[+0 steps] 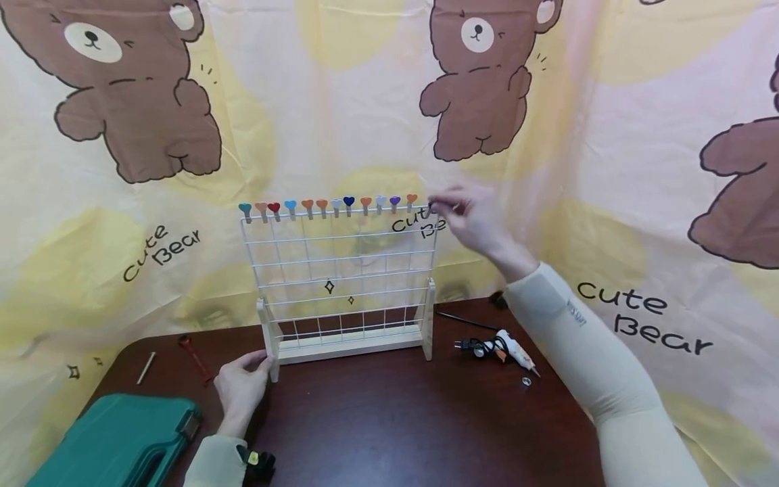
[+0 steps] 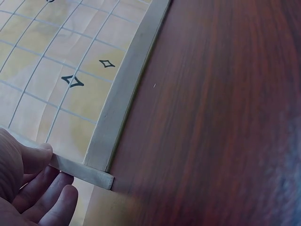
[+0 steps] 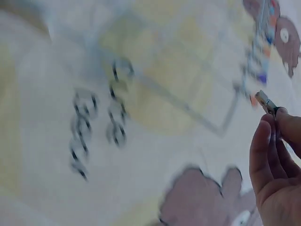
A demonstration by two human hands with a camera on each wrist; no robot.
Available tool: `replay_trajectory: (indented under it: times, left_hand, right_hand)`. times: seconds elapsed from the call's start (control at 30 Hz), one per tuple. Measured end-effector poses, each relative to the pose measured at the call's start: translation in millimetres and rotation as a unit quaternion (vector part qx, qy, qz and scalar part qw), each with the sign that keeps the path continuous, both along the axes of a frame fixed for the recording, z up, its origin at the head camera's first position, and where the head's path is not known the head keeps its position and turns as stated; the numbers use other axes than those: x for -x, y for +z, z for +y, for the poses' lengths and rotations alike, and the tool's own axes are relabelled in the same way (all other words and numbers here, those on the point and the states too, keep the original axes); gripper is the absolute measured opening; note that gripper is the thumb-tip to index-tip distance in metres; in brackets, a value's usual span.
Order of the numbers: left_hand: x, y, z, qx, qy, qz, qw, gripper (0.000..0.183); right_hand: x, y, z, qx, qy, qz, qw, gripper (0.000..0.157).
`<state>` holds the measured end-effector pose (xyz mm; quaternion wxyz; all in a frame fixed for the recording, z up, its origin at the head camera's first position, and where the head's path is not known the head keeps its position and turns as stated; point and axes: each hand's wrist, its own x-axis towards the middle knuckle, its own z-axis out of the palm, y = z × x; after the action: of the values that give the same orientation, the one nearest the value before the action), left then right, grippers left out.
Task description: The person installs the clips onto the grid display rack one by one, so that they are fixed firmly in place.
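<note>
On the dark wooden table (image 1: pixel 395 419), against a bear-print curtain (image 1: pixel 608 135), a white wire grid rack (image 1: pixel 341 270) is seen standing upright in a pale wooden base (image 1: pixel 349 345) with a short wooden foot at each end. Along the top wire a row of small wooden clothespins (image 1: pixel 322 207) is clipped, each topped with a coloured heart: teal, orange, red, blue, navy, purple and pale shades are noted. The left foot of the base is touched by the left hand (image 1: pixel 240 389), whose fingers (image 2: pixel 44 157) are shown lying loosely against the wood, uncurled. The right hand (image 1: pixel 471 216) is raised just beside the top right corner of the rack; a small clothespin (image 3: pixel 266 101) is pinched between its thumb and fingertips, though both views of it are blurred. A teal case (image 1: pixel 115 443) lies at the near left, a glue gun (image 1: pixel 508 348) to the right of the rack, and a red tool (image 1: pixel 195 357) to the left.
</note>
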<state>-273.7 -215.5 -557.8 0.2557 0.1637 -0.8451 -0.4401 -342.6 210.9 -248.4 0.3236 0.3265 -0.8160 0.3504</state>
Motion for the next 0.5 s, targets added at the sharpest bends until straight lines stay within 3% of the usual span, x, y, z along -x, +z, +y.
replay_trajectory:
  times: [0.07, 0.17, 0.33, 0.5]
  left_hand:
    - [0.1, 0.8, 0, -0.001, 0.000, 0.003, 1.0000, 0.021]
    - [-0.9, 1.4, 1, 0.000, 0.001, 0.003, 1.0000, 0.021]
    - [-0.1, 0.6, 1, 0.003, -0.003, -0.004, 1.0000, 0.021]
    - [0.9, 0.1, 1, 0.001, -0.005, -0.008, 1.0000, 0.021]
  right_hand:
    - [6.6, 17.7, 4, -0.041, -0.036, 0.056, 0.997, 0.011]
    - [14.7, 34.2, 5, -0.106, -0.070, 0.084, 0.988, 0.009]
    - [20.9, 38.6, 1, -0.169, -0.090, 0.032, 0.981, 0.009]
    - [25.4, 31.7, -3, -0.166, -0.091, 0.006, 0.982, 0.010]
